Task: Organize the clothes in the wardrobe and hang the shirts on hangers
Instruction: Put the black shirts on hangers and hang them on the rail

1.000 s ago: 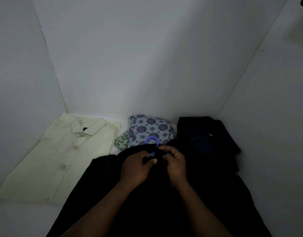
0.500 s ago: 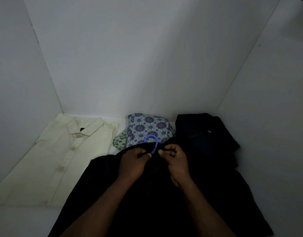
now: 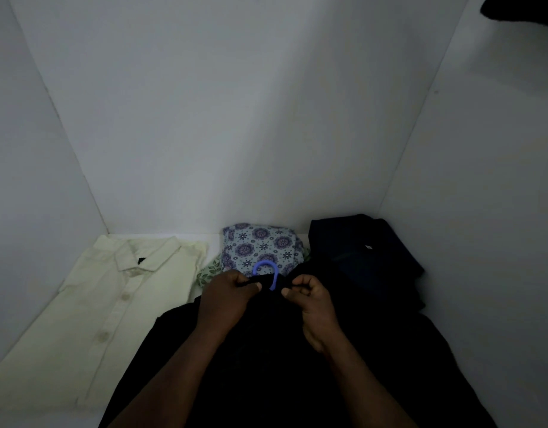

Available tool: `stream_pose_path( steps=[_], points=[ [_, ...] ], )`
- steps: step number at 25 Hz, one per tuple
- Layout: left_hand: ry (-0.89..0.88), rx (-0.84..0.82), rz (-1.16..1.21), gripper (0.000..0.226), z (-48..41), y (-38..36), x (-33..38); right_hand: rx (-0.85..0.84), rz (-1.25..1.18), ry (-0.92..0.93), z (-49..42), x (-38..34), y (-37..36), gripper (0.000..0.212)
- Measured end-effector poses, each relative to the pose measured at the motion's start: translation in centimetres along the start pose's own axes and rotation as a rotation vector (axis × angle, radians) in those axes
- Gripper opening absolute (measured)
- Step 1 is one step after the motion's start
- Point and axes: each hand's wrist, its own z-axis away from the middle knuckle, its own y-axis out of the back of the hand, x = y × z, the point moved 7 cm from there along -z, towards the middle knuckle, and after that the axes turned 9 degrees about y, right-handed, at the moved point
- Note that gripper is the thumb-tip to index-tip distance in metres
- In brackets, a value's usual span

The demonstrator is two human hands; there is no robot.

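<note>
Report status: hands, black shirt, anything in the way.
Left hand, right hand: both pinch black fabric shirt at collar. Blue plastic hanger hook pokes out there. Patterned folded cloth close behind.

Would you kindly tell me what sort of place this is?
Most likely inside a wardrobe: white walls close in on three sides, a folded cream shirt and patterned cloth lie inside, and the left hand and right hand pinch a black shirt at a blue hanger hook.

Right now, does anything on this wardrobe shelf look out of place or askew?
Nothing is damaged. Only a green leaf-print cloth sticks out askew from under the folded purple floral cloth. The blue hanger hook poking out of the black shirt at its collar fits the task.
</note>
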Motion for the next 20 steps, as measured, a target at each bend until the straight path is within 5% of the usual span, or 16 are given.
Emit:
stream_pose_path(
  steps=[7,20],
  points=[
    [-0.173,-0.067,-0.567,0.014,1.5,-3.4,5.6,-0.034,-0.004,-0.013,-0.3,0.1,0.2,0.02],
    [0.412,-0.384,0.107,0.011,2.2,-5.1,1.1,-0.129,0.162,0.174,0.2,-0.3,0.3,0.015]
  ],
)
